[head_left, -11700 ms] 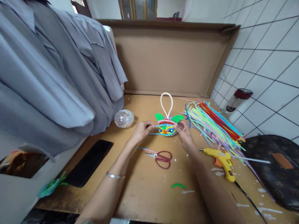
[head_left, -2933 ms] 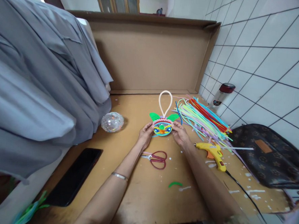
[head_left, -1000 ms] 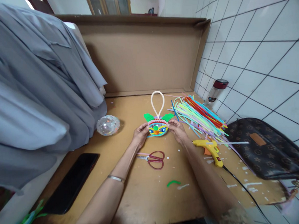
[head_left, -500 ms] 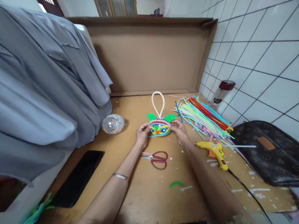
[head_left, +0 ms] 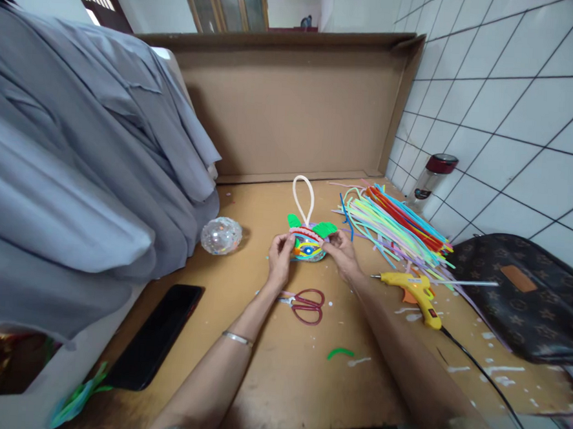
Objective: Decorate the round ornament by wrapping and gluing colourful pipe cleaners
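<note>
A colourful round ornament [head_left: 310, 247] is held between both hands near the middle of the table. It has green leaf-like ears, a red and pink band, a yellow-and-blue eye and a white loop [head_left: 303, 199] rising from its top. My left hand [head_left: 281, 256] pinches its left edge, covering part of its front. On the opposite edge, my right hand [head_left: 343, 253] grips it with thumb and fingers closed. Red-handled scissors [head_left: 307, 306] lie just below the ornament.
A clear ball [head_left: 222, 236] and a black phone [head_left: 155, 337] are on the left, beside grey cloth [head_left: 91, 151]. Colourful fuzzy stems [head_left: 397, 221], a yellow glue gun [head_left: 415, 292], a bottle [head_left: 432, 178] and a dark bag [head_left: 528, 297] are on the right. Cardboard [head_left: 302, 112] stands behind.
The ornament has turned so its face points more to the left, and my left hand now covers more of it. The whole view has shifted slightly.
</note>
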`<state>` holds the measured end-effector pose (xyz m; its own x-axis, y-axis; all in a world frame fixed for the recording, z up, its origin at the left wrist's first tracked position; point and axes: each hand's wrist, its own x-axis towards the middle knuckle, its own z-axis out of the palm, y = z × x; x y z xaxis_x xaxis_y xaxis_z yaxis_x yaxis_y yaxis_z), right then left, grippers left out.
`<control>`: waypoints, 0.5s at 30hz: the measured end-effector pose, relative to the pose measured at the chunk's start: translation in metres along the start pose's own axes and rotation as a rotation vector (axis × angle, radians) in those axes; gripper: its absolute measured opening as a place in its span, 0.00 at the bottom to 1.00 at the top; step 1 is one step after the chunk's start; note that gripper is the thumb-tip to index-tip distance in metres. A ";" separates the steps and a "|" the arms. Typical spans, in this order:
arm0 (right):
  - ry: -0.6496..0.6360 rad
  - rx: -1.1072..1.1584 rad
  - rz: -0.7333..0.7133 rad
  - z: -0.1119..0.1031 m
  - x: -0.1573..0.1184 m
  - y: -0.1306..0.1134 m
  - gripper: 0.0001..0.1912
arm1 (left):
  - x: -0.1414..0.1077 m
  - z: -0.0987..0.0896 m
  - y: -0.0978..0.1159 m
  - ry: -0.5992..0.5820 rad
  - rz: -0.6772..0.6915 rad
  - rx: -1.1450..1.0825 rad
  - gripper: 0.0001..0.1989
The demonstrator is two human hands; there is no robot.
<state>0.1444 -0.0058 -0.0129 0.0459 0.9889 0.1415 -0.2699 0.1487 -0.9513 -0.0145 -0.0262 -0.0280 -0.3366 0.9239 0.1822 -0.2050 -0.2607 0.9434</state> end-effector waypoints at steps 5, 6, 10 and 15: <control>0.000 -0.015 0.003 0.003 -0.001 0.000 0.23 | -0.005 0.007 0.006 -0.002 0.020 0.036 0.27; -0.003 -0.016 0.005 0.004 -0.002 0.000 0.23 | -0.005 0.008 0.006 0.010 0.014 0.046 0.28; -0.004 -0.009 0.028 0.007 -0.005 -0.005 0.24 | -0.004 0.010 0.003 0.072 0.001 0.130 0.31; 0.016 -0.011 0.050 0.010 -0.006 -0.007 0.25 | -0.005 0.011 0.000 0.087 -0.034 0.153 0.33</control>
<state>0.1363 -0.0132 -0.0040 0.0477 0.9948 0.0896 -0.2614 0.0990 -0.9602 -0.0022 -0.0281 -0.0254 -0.4117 0.9018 0.1310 -0.0778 -0.1780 0.9810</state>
